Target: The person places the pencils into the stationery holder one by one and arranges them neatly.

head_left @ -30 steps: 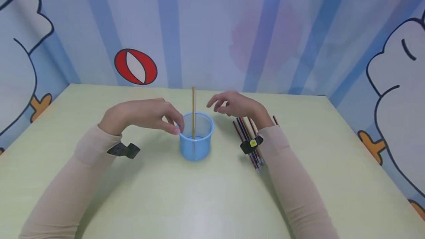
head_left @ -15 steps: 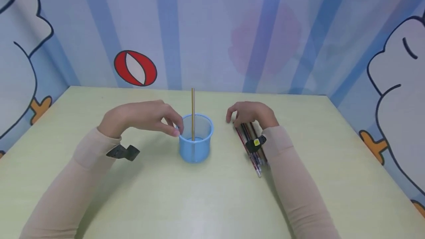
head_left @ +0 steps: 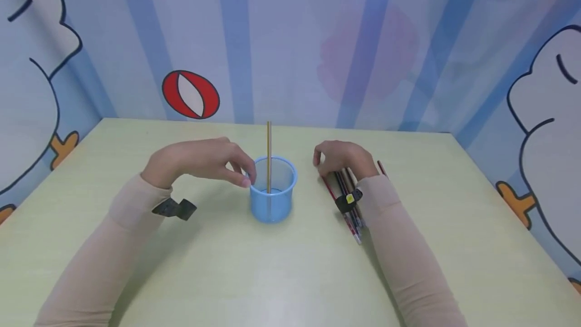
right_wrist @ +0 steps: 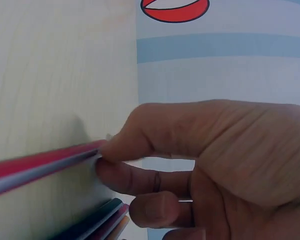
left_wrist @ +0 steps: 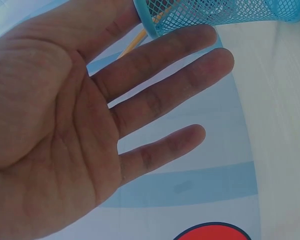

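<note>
A blue mesh pencil cup (head_left: 271,211) stands upright on the table, with a thin yellowish pencil (head_left: 269,150) rising from it. My left hand (head_left: 204,161) pinches the cup's left rim between thumb and index finger; its other fingers extend alongside the mesh in the left wrist view. To the right of the cup, my right hand (head_left: 342,158) is over the far end of a loose pile of pencils (head_left: 357,218). In the right wrist view its thumb and index finger pinch the tip of a red striped pencil (right_wrist: 45,162), while the remaining fingers curl below.
The pale table (head_left: 272,276) ends at a blue striped backdrop (head_left: 290,39) printed with cartoon figures and a red-and-white ball. One reddish pencil end (head_left: 382,168) shows beyond the right wrist. Each wrist wears a black strap.
My right hand has moved from beside the cup, rightward and down, to the pencils and now pinches a red one. The left hand has stayed at the cup's rim.
</note>
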Tool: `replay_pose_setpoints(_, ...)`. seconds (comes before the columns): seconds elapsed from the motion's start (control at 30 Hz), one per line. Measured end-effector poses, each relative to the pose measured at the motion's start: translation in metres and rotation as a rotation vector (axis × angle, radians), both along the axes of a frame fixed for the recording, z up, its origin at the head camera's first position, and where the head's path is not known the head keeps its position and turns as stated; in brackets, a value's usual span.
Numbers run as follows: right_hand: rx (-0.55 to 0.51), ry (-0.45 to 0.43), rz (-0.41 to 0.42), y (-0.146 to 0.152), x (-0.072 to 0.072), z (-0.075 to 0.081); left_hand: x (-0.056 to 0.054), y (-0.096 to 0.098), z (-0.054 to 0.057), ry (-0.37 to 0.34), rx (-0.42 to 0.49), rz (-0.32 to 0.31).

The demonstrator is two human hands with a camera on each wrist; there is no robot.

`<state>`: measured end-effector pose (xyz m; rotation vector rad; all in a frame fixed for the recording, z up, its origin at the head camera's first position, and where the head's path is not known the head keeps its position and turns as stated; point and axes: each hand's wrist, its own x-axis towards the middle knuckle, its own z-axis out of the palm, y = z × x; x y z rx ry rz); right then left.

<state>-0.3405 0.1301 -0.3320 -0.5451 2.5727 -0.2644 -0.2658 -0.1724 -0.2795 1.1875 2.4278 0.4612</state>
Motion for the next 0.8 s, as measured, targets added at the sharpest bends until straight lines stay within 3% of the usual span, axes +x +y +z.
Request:
replay_pose_setpoints(0.3, -0.024, 0.062, 0.033, -0.011, 0.001, -0.01, 0.0, 0.0, -0.003, 0.003, 0.001, -0.003)
replay_pose_setpoints(0.53, -0.237, -0.085, 0.07, -0.009, 0.0, -0.012, 0.001, 0.001, -0.004, -0.031, -0.013, 0.018)
replay_pose_setpoints(0.67, -0.393, -0.093, 0.148, -0.005, 0.001, -0.001, 0.001, 0.002, -0.003, -0.032, -0.012, 0.017)
replay_pose_setpoints(0.8, -0.525, -0.051, 0.204, -0.003, 0.005, 0.023, 0.0, 0.001, 0.0, -0.008, -0.01, 0.01)
